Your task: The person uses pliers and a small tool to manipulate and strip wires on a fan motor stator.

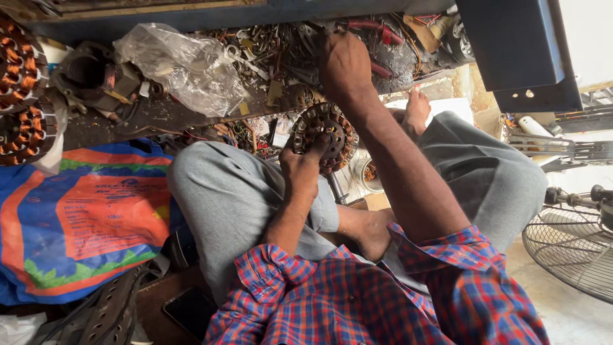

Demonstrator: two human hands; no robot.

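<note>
The left hand (305,167) was closed on the rim of a round motor winding (325,135) — fingers curled over its near edge, holding it up between the person's knees. The right hand (343,62) reached further out onto the low counter (159,115), fingers bent down into a heap of small metal parts (274,45); whether it gripped anything there could not be told.

The winding was a dark ring with copper-coloured coils set around a central hole, tilted toward the camera just below the counter's front edge.

A crumpled clear plastic bag (185,64) lay on the counter to the left of the right hand, beside a dark motor housing (89,73). Red-handled pliers (377,29) lay at the back — close to the right hand. Two more copper-wound windings (22,96) sat at the far left. A blue and orange sack (83,217) lay by the left knee, and a wire fan guard (568,249) stood on the floor at the right.
</note>
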